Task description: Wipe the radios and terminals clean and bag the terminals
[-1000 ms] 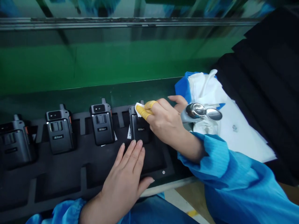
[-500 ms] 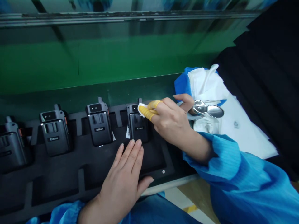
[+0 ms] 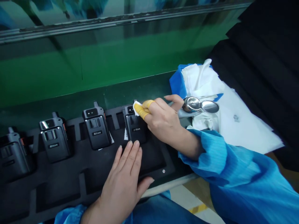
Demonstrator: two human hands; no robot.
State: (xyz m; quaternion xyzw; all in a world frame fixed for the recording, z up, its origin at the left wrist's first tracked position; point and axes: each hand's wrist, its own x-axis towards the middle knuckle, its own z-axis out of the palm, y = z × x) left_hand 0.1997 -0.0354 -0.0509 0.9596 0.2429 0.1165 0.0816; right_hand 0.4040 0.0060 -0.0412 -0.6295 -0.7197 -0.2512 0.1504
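Observation:
My right hand (image 3: 161,116), with yellow finger cots on two fingers, pinches a small white cloth (image 3: 136,108). It presses the cloth against the top of the rightmost black two-way radio (image 3: 135,127), by its antenna. My left hand (image 3: 127,174) lies flat with fingers stretched, its tips at the lower edge of that same radio. Three more radios stand to the left: one beside it (image 3: 97,127), another marked Riton (image 3: 54,140), and one partly cut off at the frame edge (image 3: 14,155). All rest in a black foam tray (image 3: 98,174).
Right of the tray stand a blue bin (image 3: 177,82) with white cloths (image 3: 198,77) and a metal container (image 3: 192,104) with its lid flipped up. White sheets (image 3: 243,121) lie beside them. Black sheets (image 3: 259,71) are stacked at right; a green panel (image 3: 105,65) rises behind.
The camera view has shifted slightly. My right hand and the cloth have moved a little left along the radio's top; my left hand stays nearly in place.

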